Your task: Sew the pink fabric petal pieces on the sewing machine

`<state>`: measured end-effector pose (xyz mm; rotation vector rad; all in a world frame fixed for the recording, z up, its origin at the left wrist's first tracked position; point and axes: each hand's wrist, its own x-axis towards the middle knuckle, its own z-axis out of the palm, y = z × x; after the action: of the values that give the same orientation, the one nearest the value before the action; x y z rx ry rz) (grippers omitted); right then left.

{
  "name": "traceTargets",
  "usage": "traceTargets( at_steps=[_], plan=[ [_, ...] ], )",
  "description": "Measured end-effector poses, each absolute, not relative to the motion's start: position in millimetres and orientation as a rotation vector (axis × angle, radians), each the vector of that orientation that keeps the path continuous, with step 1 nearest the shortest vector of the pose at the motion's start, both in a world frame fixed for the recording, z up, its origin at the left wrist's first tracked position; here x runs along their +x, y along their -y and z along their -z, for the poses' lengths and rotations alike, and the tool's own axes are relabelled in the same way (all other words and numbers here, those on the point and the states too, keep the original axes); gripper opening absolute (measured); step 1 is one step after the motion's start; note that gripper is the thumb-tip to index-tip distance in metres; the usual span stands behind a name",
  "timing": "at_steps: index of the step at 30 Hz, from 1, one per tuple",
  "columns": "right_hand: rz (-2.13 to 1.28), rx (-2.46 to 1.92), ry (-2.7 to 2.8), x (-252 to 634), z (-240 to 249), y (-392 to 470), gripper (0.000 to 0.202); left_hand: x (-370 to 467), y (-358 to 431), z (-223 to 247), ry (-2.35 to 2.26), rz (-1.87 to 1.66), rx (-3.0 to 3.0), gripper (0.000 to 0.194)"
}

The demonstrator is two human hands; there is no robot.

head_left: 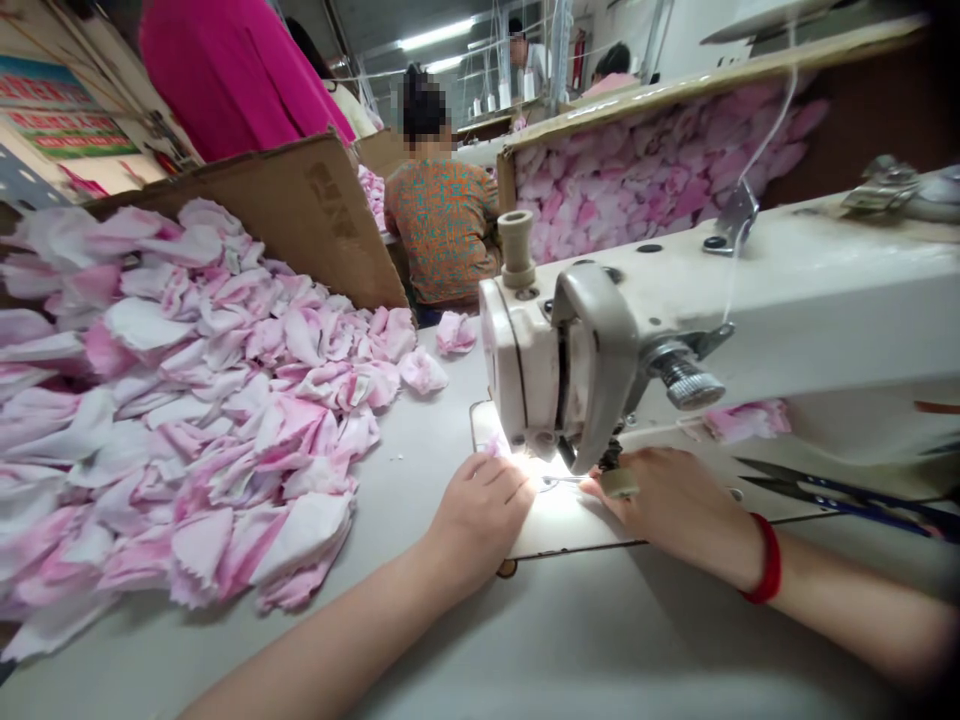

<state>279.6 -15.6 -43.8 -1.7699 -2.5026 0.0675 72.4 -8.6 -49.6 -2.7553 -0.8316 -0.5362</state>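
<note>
A white sewing machine [600, 330] stands before me, its needle area lit by a bright lamp. My left hand [484, 515] lies left of the needle, fingers closed and pressed down on a small pink fabric piece [493, 446] that peeks out past the knuckles. On the needle's right, my right hand [667, 500] pinches thumb and forefinger at a pale edge of fabric running between both hands. Glare and the fingers hide most of this piece. A red band circles my right wrist. Blue-handled thread snips [832, 495] lie beyond the right hand.
A big heap of pink-and-white fabric pieces [202, 400] covers the left of the table, against a cardboard panel [277, 215]. Two loose pieces lie near the machine head; another pink piece [746, 420] lies under its arm. Behind are a filled bin [637, 165] and a seated person [442, 225].
</note>
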Motion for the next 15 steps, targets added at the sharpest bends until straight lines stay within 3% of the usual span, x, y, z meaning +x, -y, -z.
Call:
traceTargets(
  at_steps=[4, 15],
  plan=[
    [-0.074, -1.796, 2.493, 279.5, 43.2, 14.4, 0.025, 72.9, 9.5, 49.1, 0.918, 0.384, -2.799, 0.019],
    [-0.123, -1.789, 2.533, 277.7, 41.3, 12.5, 0.025, 77.5, 14.6, 52.1, 0.885, 0.547, -2.704, 0.021]
  ],
)
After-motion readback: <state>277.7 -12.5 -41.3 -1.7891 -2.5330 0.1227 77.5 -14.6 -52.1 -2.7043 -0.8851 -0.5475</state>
